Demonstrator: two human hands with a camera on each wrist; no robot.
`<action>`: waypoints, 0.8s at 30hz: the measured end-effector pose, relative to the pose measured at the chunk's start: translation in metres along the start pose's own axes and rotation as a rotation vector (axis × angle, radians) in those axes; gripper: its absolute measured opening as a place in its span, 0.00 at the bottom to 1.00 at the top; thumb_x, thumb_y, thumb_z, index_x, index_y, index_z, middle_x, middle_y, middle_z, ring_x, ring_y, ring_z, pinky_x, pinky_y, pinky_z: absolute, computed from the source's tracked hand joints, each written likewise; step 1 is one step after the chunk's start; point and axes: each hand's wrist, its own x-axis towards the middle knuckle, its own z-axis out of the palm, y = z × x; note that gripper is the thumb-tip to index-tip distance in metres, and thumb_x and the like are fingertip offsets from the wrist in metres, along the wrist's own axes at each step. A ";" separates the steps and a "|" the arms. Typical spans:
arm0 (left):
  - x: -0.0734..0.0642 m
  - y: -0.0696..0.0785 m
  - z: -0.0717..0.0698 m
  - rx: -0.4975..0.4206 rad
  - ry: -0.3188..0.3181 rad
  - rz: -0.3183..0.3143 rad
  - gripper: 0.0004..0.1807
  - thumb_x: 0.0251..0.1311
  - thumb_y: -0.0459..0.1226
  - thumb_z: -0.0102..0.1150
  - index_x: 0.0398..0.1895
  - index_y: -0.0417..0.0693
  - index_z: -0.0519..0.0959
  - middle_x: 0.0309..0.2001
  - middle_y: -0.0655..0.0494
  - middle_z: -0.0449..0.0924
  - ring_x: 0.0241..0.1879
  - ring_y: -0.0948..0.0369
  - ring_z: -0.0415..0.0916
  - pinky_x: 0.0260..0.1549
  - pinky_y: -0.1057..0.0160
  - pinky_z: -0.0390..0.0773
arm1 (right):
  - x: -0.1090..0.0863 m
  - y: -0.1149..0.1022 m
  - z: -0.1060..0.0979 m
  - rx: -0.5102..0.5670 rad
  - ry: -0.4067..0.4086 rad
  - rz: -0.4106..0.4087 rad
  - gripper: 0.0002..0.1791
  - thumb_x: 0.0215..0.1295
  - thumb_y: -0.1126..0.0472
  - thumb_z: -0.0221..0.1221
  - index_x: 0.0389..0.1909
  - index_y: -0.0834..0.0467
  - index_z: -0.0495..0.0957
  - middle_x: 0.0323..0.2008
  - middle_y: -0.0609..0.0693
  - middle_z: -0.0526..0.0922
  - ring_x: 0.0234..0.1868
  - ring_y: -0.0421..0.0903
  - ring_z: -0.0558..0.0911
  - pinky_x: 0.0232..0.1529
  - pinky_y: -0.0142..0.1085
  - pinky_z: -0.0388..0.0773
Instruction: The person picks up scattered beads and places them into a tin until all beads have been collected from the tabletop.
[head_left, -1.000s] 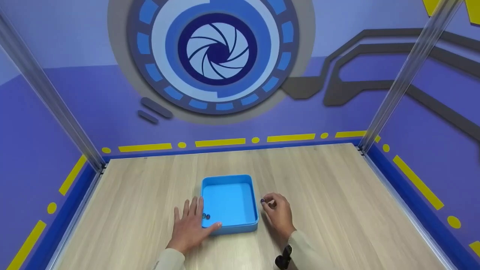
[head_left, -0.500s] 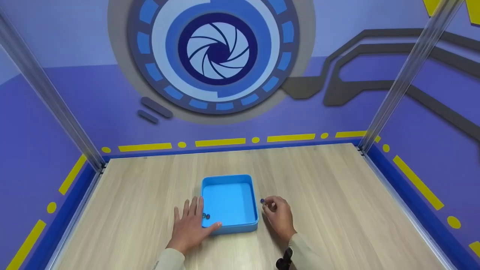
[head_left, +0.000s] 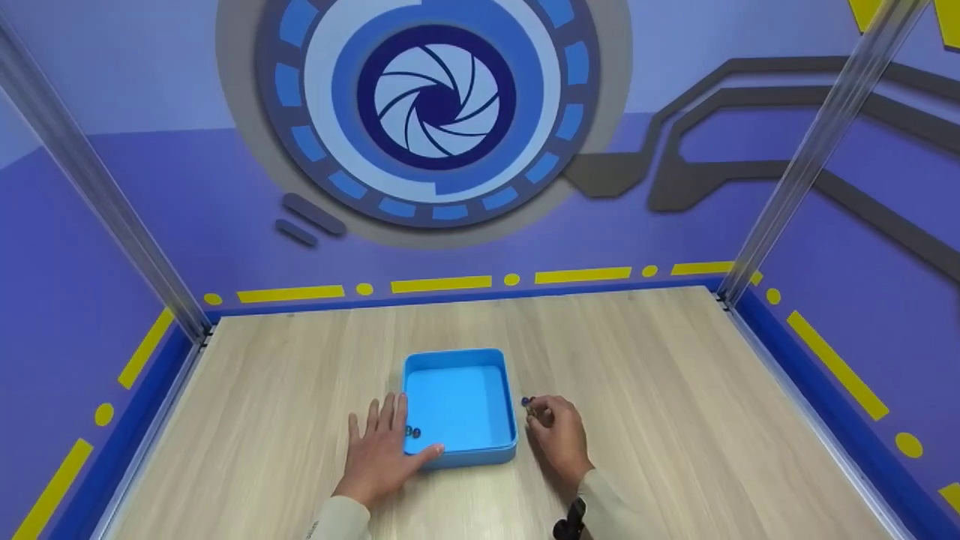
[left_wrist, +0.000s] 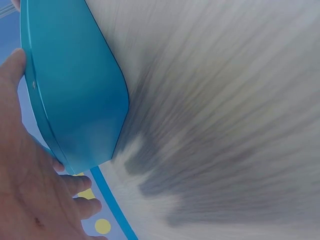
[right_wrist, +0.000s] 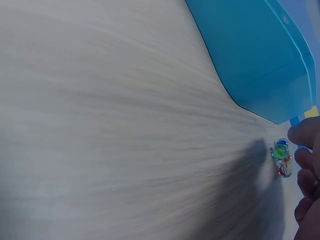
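Note:
A shallow blue box stands on the table, with two small dark glass marbles on its floor near the left wall. My left hand lies with spread, straight fingers along the box's left side, its thumb across the front rim. Just right of the box, my right hand bends its fingers and pinches a small marble between thumb and index finger. A blue marble sits beside those fingertips. In the right wrist view, green, blue and orange-red clear marbles cluster by the fingertips; their contact is partly hidden.
The wooden table runs back to a purple-blue wall with yellow dashes. Clear upright posts stand at both back corners. A black device is strapped at the right wrist.
My right fingertips have drawn slightly back toward me, and more of the marbles beside them shows. The left hand, the box and the marbles inside it have stayed put.

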 end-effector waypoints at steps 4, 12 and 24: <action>0.000 0.000 0.000 0.004 -0.004 -0.002 0.61 0.47 0.75 0.50 0.76 0.47 0.51 0.76 0.43 0.51 0.75 0.39 0.45 0.67 0.29 0.36 | 0.000 0.000 0.000 -0.005 -0.009 0.001 0.10 0.57 0.68 0.64 0.38 0.53 0.82 0.39 0.46 0.81 0.42 0.41 0.77 0.46 0.40 0.76; -0.001 0.000 -0.001 -0.001 -0.011 0.000 0.60 0.48 0.75 0.50 0.76 0.47 0.50 0.76 0.43 0.50 0.75 0.40 0.45 0.67 0.29 0.35 | -0.001 0.000 0.001 -0.030 -0.007 -0.009 0.09 0.57 0.68 0.65 0.38 0.53 0.83 0.40 0.46 0.81 0.44 0.43 0.78 0.48 0.43 0.76; 0.000 0.000 -0.001 -0.013 -0.012 0.009 0.61 0.48 0.75 0.51 0.76 0.46 0.50 0.76 0.43 0.50 0.75 0.39 0.45 0.67 0.29 0.35 | 0.000 -0.001 0.001 -0.086 -0.019 -0.027 0.10 0.56 0.68 0.66 0.39 0.54 0.84 0.38 0.45 0.81 0.43 0.42 0.77 0.45 0.41 0.76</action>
